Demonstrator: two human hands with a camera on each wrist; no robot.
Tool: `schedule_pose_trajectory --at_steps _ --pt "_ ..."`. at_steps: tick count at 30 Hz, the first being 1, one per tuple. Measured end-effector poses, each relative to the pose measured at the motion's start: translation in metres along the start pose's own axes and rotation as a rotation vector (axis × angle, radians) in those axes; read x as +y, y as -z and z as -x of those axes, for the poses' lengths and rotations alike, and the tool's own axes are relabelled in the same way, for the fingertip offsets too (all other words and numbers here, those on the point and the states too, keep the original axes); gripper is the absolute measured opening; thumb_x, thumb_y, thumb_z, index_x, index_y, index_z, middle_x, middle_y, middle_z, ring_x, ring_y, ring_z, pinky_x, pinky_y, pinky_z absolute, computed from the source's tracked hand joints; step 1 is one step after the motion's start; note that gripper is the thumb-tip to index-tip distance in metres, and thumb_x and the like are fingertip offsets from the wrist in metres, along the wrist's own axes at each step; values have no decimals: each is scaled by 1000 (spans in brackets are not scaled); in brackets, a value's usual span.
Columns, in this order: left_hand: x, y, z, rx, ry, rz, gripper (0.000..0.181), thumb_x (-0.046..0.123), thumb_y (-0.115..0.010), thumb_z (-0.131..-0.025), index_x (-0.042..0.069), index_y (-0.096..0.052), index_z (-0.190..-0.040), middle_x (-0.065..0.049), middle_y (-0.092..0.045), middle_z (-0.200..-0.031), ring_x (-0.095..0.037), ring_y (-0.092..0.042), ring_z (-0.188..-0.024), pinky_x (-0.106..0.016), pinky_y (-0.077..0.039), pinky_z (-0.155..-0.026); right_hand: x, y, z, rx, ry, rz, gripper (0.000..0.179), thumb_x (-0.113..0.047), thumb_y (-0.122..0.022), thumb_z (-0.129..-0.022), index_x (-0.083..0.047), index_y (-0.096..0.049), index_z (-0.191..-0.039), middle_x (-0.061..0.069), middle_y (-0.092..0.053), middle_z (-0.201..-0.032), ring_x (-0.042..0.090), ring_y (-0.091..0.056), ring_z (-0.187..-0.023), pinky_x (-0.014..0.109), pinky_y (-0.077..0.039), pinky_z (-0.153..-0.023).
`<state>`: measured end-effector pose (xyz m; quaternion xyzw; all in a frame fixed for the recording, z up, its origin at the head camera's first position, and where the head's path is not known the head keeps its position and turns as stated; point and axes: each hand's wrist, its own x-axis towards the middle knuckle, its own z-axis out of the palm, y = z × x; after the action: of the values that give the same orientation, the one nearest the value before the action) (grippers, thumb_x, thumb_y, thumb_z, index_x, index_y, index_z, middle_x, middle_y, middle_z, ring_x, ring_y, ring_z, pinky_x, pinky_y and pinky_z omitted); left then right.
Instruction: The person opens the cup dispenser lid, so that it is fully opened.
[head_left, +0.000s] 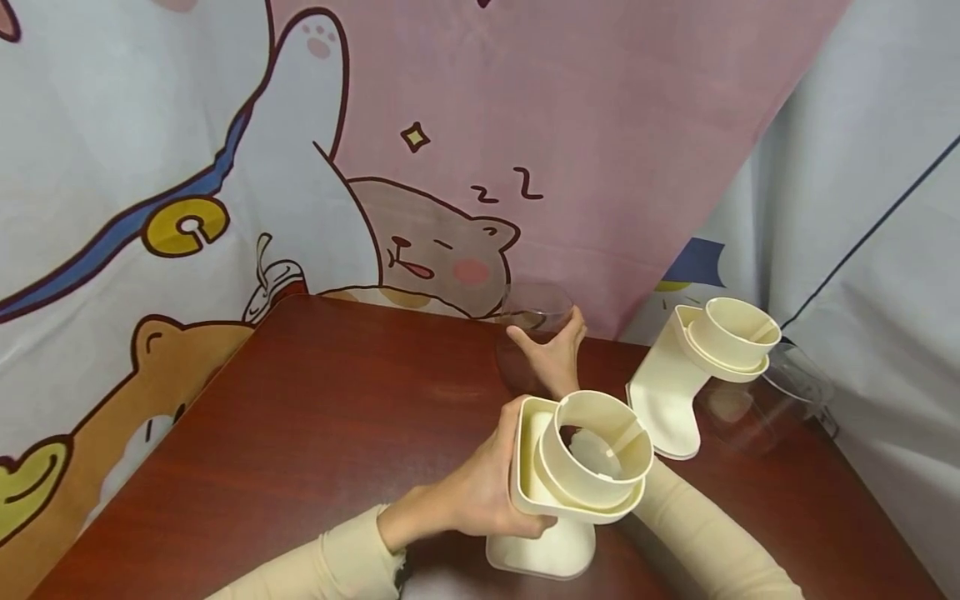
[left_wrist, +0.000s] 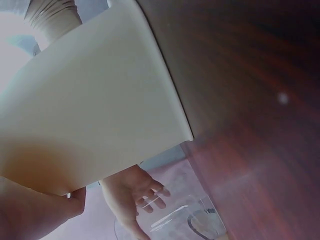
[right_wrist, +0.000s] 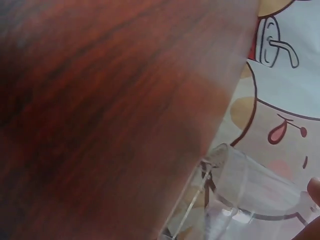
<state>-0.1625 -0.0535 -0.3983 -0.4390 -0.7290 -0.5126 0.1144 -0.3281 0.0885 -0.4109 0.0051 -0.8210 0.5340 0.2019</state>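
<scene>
My left hand (head_left: 487,479) grips a cream plastic stand (head_left: 543,552) by the side of its upright, thumb on the near side. The stand has a round collar on top and a broad rounded foot. In the left wrist view its flat back panel (left_wrist: 95,100) fills much of the picture. My right hand (head_left: 557,358) reaches past it to the table's far edge, thumb and fingers spread at a clear plastic container (head_left: 536,296). In the right wrist view, a fingertip (right_wrist: 314,190) shows right beside the container's transparent wall (right_wrist: 265,192).
A second cream stand (head_left: 667,400) of the same shape is upright on the right of the dark red-brown table (head_left: 337,400). Beside it is another clear container (head_left: 761,408). A printed cartoon curtain (head_left: 600,150) hangs close behind the table and along its sides.
</scene>
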Motion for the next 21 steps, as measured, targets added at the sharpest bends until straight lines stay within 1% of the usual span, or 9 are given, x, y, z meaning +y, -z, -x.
schedule_pose_trajectory --at_steps 6,9,12,14,15,17,19,21 --pt "-1 2 0 2 -10 6 118 16 -88 -58 8 -13 -149 -8 -44 -141 -14 -51 -122 -29 -45 -106 6 -12 3 52 24 -54 118 -38 -93 -65 -4 -19 -151 25 -25 -150 39 -32 -141 46 -26 -119" --pt "-1 1 -1 -1 -3 7 118 16 -88 -59 8 -13 -149 -8 -43 -141 -14 -50 -123 -29 -44 -106 10 -14 4 41 35 -44 119 -39 -93 -64 -5 -19 -151 25 -24 -150 39 -33 -140 47 -27 -119" --pt "-2 0 -2 -4 -2 12 118 16 -88 -59 7 -13 -149 -8 -43 -141 -14 -50 -123 -29 -44 -106 11 -8 5 1 36 3 122 -43 -93 -64 -6 -17 -153 24 -23 -150 37 -32 -140 48 -28 -118" --pt "-2 -1 -3 -9 -8 18 117 16 -88 -59 7 -12 -149 -8 -43 -141 -13 -51 -122 -29 -44 -106 9 3 8 -6 29 25 120 -45 -91 -66 -7 -18 -153 24 -23 -150 37 -32 -141 48 -28 -118" --pt "-2 -2 -4 -12 -9 19 117 16 -88 -60 7 -12 -149 -8 -43 -141 -13 -51 -121 -29 -44 -106 7 10 9 -2 38 23 115 -43 -90 -68 -6 -20 -152 23 -25 -149 36 -32 -141 48 -27 -119" --pt "-1 -3 -4 -14 -9 19 117 17 -89 -60 8 -12 -149 -8 -43 -141 -13 -51 -121 -29 -45 -105 4 28 14 21 96 -4 98 -37 -86 -75 -4 -30 -148 21 -29 -147 32 -34 -139 46 -29 -117" --pt "0 -2 -2 -17 14 26 118 17 -89 -60 9 -12 -149 -8 -43 -141 -13 -51 -121 -29 -44 -106 -4 46 19 24 153 -77 74 -28 -80 -85 -2 -41 -142 18 -36 -144 26 -40 -135 43 -32 -114" --pt "2 1 2 -21 60 13 120 21 -91 -62 13 -11 -151 -6 -40 -144 -13 -50 -124 -31 -42 -108 -15 62 23 -20 208 -190 51 -18 -71 -92 2 -49 -133 13 -47 -137 18 -48 -127 34 -38 -110"
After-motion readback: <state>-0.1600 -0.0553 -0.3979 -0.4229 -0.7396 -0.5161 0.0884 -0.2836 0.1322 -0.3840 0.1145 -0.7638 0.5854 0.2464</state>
